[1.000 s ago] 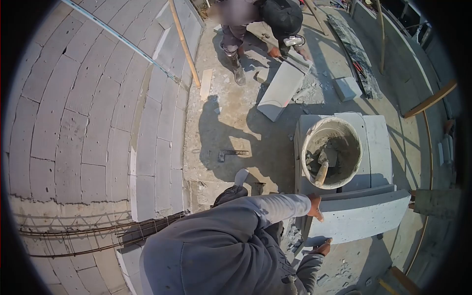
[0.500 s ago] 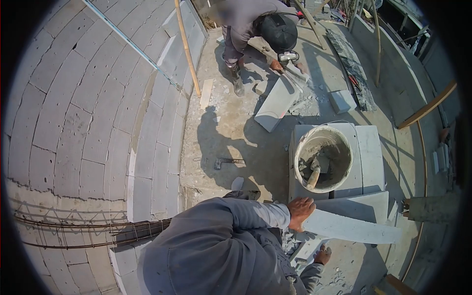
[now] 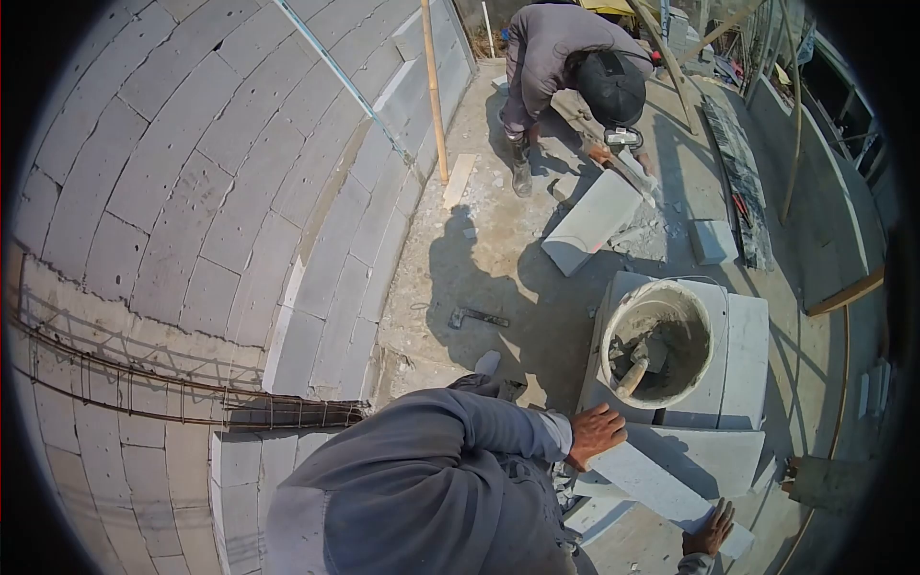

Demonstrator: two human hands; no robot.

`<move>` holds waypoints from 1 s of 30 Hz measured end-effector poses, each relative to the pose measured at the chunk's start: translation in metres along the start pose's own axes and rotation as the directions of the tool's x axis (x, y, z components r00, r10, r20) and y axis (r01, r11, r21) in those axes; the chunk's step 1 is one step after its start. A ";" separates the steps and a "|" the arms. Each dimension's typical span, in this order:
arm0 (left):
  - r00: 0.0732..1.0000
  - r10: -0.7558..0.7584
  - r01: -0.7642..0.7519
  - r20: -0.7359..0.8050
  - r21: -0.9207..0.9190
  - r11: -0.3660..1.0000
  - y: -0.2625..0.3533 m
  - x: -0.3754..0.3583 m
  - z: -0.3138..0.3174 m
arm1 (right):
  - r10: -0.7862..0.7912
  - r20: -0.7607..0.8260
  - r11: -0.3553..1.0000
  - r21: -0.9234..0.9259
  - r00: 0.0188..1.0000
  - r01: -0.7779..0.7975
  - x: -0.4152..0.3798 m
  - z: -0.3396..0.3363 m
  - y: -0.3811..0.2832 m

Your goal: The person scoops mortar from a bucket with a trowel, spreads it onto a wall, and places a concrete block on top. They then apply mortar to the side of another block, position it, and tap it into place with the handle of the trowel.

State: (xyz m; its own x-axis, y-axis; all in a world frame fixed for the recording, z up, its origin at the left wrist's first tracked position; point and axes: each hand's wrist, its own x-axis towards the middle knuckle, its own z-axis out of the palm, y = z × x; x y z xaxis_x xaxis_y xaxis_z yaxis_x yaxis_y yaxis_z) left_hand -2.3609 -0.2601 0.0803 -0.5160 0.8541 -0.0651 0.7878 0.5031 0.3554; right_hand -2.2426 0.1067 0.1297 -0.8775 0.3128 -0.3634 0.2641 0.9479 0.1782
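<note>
A thin pale-grey concrete block strip (image 3: pixel 661 487) slants between my two hands. My left hand (image 3: pixel 596 434) is closed on its upper end, fingers curled over the edge. Near the other end, my right hand (image 3: pixel 707 527) grips the strip from the side, its fingers reaching over it. Just beyond my left hand stands a mortar bucket (image 3: pixel 707 326) on pale blocks (image 3: pixel 747 331). A wooden-handled trowel (image 3: pixel 634 372) rests in the mortar. A broad pale slab (image 3: pixel 733 448) lies beside the strip, partly shadowed.
A hammer-like tool (image 3: pixel 479 317) lies on the concrete floor. Further off, a co-worker (image 3: pixel 575 57) bends over a large block (image 3: pixel 594 220). A block wall (image 3: pixel 182 182) runs along the left, with steel reinforcement (image 3: pixel 192 395) and a bamboo pole (image 3: pixel 434 96).
The strip has swung, its free end coming down toward my right hand. My right hand has moved right, from below the strip onto that end. The whole view has shifted slightly.
</note>
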 end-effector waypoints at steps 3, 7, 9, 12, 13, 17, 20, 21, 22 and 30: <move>0.998 -0.009 0.011 -0.061 0.019 1.000 0.000 -0.002 0.017 | -0.100 0.132 0.988 -0.103 0.986 0.114 -0.013 -0.042 -0.014; 0.966 0.047 -0.050 -0.253 -0.007 0.999 -0.002 -0.011 0.009 | 0.028 0.151 1.000 0.000 0.988 -0.028 -0.010 -0.046 0.004; 0.959 0.040 -0.042 -0.280 -0.001 0.999 -0.001 -0.010 0.011 | -0.115 0.071 0.981 -0.147 0.991 0.125 0.007 0.005 0.054; 0.951 0.032 -0.022 -0.308 0.036 0.999 -0.006 -0.009 0.024 | 0.038 0.004 0.994 -0.107 0.999 -0.037 0.038 0.080 0.103; 0.948 0.017 0.001 -0.317 0.055 0.998 -0.004 -0.007 0.031 | 0.048 0.050 0.992 -0.118 0.998 -0.042 0.039 0.078 0.101; 0.908 0.064 -0.049 -0.414 0.047 0.998 -0.008 -0.007 0.028 | 0.044 0.092 0.979 -0.203 0.995 -0.025 0.020 0.047 0.075; 0.961 0.009 -0.002 -0.276 0.025 1.000 -0.016 -0.008 0.016 | 0.075 0.130 0.976 -0.214 0.989 -0.046 -0.005 0.032 0.063; 0.979 0.003 -0.010 -0.202 -0.033 0.999 -0.018 -0.011 0.004 | 0.092 0.188 0.978 -0.199 0.978 -0.054 -0.012 0.027 0.060; 0.993 0.003 -0.014 -0.119 -0.090 0.996 -0.020 -0.013 -0.004 | 0.112 0.191 0.976 -0.208 0.975 -0.071 -0.018 0.029 0.060; 0.997 0.063 -0.068 -0.047 -0.104 0.992 -0.034 -0.028 -0.007 | 0.088 0.067 0.991 -0.110 0.994 -0.080 -0.055 0.013 0.031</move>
State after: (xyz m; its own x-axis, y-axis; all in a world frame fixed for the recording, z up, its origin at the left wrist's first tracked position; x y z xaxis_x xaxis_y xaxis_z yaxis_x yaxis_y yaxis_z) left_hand -2.3757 -0.3021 0.0766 -0.4805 0.8770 0.0016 0.7816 0.4273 0.4543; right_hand -2.1806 0.1194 0.1431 -0.8219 0.3983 -0.4071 0.2880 0.9073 0.3063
